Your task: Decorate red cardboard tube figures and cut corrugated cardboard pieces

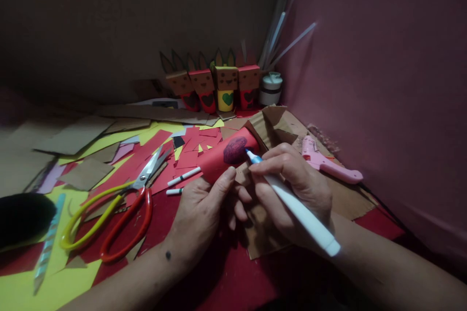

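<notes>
My left hand (209,206) grips the near end of a red paper tube (215,160), thumb on top and fingers curled underneath. A dark purple scribbled patch (236,149) covers part of the tube's upper side. Pinched in my right hand (295,187) is a white marker (299,214), slanting down to the left. Its blue tip is at the right edge of the patch; whether it touches the paper I cannot tell. The tube's far end is by a folded piece of cardboard (268,126). Two thin white sticks with dark bands (184,176) lie left of the tube.
Scissors (142,182) with yellow and red handles lie at left, near a striped pencil (49,243) and paper scraps. A pink glue gun (324,163) rests at right. Several box-headed paper figures (226,87) stand at the back beside a white pot (271,88) and clear sticks (295,41).
</notes>
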`<state>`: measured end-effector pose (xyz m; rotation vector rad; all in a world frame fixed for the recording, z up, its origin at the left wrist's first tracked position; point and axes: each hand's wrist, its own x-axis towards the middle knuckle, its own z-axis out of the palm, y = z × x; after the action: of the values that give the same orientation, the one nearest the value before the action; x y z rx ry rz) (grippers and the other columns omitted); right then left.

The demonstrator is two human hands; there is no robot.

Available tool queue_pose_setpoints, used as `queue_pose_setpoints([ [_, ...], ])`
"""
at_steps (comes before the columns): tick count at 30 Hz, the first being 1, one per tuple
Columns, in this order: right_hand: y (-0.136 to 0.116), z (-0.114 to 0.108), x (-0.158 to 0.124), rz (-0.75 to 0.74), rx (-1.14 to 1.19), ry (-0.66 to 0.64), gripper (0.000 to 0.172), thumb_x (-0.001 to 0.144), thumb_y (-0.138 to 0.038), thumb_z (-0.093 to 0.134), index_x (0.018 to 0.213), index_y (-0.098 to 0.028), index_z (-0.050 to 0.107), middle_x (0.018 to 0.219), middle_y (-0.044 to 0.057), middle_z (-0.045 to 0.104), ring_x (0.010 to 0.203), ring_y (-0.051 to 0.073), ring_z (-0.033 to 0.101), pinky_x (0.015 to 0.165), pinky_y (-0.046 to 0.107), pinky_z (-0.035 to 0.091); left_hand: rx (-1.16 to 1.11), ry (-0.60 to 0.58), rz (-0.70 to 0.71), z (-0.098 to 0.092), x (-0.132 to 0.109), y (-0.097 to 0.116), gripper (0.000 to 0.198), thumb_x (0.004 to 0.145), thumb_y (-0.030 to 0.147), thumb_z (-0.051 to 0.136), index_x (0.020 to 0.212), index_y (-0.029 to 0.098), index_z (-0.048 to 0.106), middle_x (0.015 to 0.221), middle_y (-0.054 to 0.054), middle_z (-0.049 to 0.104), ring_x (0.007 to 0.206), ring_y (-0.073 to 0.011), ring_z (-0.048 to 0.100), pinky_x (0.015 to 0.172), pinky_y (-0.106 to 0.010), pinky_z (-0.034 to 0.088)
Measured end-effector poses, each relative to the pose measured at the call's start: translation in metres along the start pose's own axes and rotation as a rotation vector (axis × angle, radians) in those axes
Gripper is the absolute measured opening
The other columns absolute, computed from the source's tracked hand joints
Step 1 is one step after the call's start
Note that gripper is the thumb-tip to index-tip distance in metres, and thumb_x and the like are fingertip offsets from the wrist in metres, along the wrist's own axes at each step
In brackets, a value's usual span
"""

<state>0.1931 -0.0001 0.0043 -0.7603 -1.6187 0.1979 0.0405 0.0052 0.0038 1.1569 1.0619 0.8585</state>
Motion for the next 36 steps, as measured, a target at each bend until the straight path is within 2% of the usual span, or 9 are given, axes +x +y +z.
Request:
queue_pose_setpoints([
  [4, 0.0003, -0.0008, 0.0014, -0.019, -0.023, -0.043, 0.017, 0.082, -0.007, 0.058, 0.092, -0.02, 0.062, 0.081, 0.004, 0.06, 0.076, 0.017, 0.063, 0.061, 0.029, 0.057, -0.005, 0.006, 0.004, 0.0007, 0.001, -0.0007, 0.048, 0.092, 0.049, 0.05, 0.061, 0.015, 0.065, 0.046, -0.003, 0.062, 0.034, -0.0113, 0.054, 0.034, -0.019, 0.038],
  [9, 0.0001, 0.0, 0.0007, -0.058, -0.018, -0.016, 0.019, 0.078, -0.002, 0.059, 0.091, -0.016, 0.062, 0.077, 0.003, 0.058, 0.069, 0.014, 0.059, 0.057, 0.027, 0.052, -0.014, 0.003, -0.008, 0.0003, 0.0021, 0.0001, 0.046, 0.092, 0.049, 0.05, 0.07, 0.015, 0.069, 0.046, -0.002, 0.062, 0.035, -0.0118, 0.055, 0.036, -0.019, 0.04],
  [17, 0.0037, -0.0019, 0.0006, -0.029, -0.086, 0.012, 0.018, 0.076, -0.002, 0.058, 0.086, -0.016, 0.061, 0.074, 0.001, 0.057, 0.067, 0.014, 0.055, 0.057, 0.029, 0.046, -0.017, 0.01, 0.003, 0.0016, 0.0014, -0.0005, 0.046, 0.092, 0.048, 0.05, 0.067, 0.014, 0.069, 0.044, -0.002, 0.061, 0.035, -0.0108, 0.053, 0.035, -0.018, 0.039],
  [23, 0.0017, -0.0015, 0.0002, -0.026, -0.076, 0.005, 0.019, 0.077, -0.003, 0.057, 0.088, -0.019, 0.06, 0.076, 0.001, 0.058, 0.067, 0.013, 0.056, 0.057, 0.028, 0.048, 0.007, 0.019, -0.013, 0.001, -0.0002, -0.0003, 0.047, 0.092, 0.048, 0.05, 0.066, 0.014, 0.069, 0.047, -0.003, 0.063, 0.034, -0.01, 0.052, 0.035, -0.018, 0.039],
  [28, -0.0005, 0.0009, 0.0, -0.03, -0.089, -0.008, 0.019, 0.079, -0.004, 0.058, 0.089, -0.02, 0.061, 0.074, 0.003, 0.06, 0.068, 0.016, 0.058, 0.058, 0.031, 0.051, 0.025, 0.01, 0.006, 0.0017, 0.0, -0.0008, 0.053, 0.092, 0.049, 0.049, 0.055, 0.015, 0.063, 0.044, -0.003, 0.061, 0.034, -0.0103, 0.054, 0.035, -0.018, 0.039],
  [33, -0.0005, 0.0012, 0.0001, -0.064, -0.08, -0.047, 0.017, 0.083, -0.008, 0.057, 0.093, -0.02, 0.061, 0.074, 0.001, 0.06, 0.073, 0.016, 0.059, 0.063, 0.031, 0.053, 0.017, 0.015, 0.005, 0.0009, -0.0001, -0.0018, 0.046, 0.092, 0.049, 0.051, 0.063, 0.016, 0.066, 0.043, -0.001, 0.06, 0.033, -0.0109, 0.054, 0.033, -0.018, 0.038],
  [36, -0.0002, 0.0007, -0.0002, -0.037, -0.063, -0.019, 0.018, 0.079, -0.006, 0.058, 0.09, -0.02, 0.061, 0.075, 0.001, 0.059, 0.068, 0.015, 0.058, 0.059, 0.029, 0.052, 0.009, 0.015, 0.001, 0.0009, 0.0004, -0.0012, 0.044, 0.092, 0.048, 0.051, 0.067, 0.015, 0.068, 0.044, -0.001, 0.061, 0.033, -0.0104, 0.054, 0.033, -0.017, 0.036],
])
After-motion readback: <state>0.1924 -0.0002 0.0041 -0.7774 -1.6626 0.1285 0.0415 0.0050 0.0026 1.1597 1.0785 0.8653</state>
